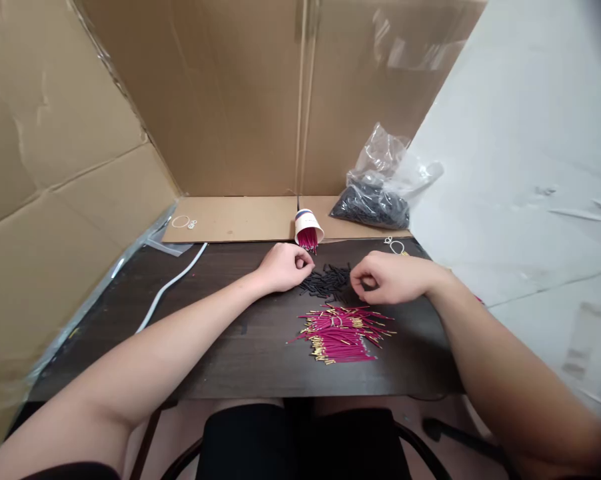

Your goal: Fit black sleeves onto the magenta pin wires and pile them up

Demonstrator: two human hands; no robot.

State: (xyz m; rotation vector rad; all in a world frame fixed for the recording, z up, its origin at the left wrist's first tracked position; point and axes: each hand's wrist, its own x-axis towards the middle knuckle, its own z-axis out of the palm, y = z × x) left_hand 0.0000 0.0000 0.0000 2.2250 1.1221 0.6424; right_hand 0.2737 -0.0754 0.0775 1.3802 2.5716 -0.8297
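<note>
A heap of short black tubes point(327, 281) lies mid-table between both hands. The left hand point(283, 267) rests curled at its left edge, the right hand point(390, 278) curled at its right; what either pinches cannot be told. Red wires point(341, 333) lie nearer, a tipped paper cup point(308, 229) and plastic bag point(380, 190) beyond.

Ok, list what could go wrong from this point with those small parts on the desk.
1. The paper cup lies tipped with red wires spilling from its mouth; a nudge from the left hand could likely roll it and scatter them.
2. The black tube pieces lie loose between both hands; the right hand could sweep some off the dark desk, where they would be hard to see.
3. The red wire pile sits near the front edge, and a forearm might drag it off.
</note>
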